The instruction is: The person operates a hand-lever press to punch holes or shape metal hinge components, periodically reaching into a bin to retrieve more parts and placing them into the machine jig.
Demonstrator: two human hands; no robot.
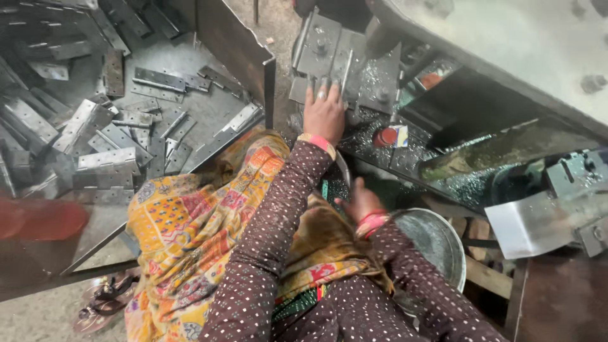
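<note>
My left hand (324, 111) reaches forward and presses flat on a grey metal hinge piece (332, 57) lying on the machine bed, fingers spread over its near edge. My right hand (360, 201) hangs low near my lap, beside the rim of a round metal bowl (437, 237); its fingers are curled and what they hold is hidden. Both arms wear dark dotted sleeves with pink bangles at the wrists.
A large metal tray (234, 44) at the left holds several loose grey hinges (104, 136). A heavy machine frame (506, 44) fills the upper right, with metal shavings below it. A bent steel plate (532, 221) juts out at the right. Sandals (104, 301) lie on the floor.
</note>
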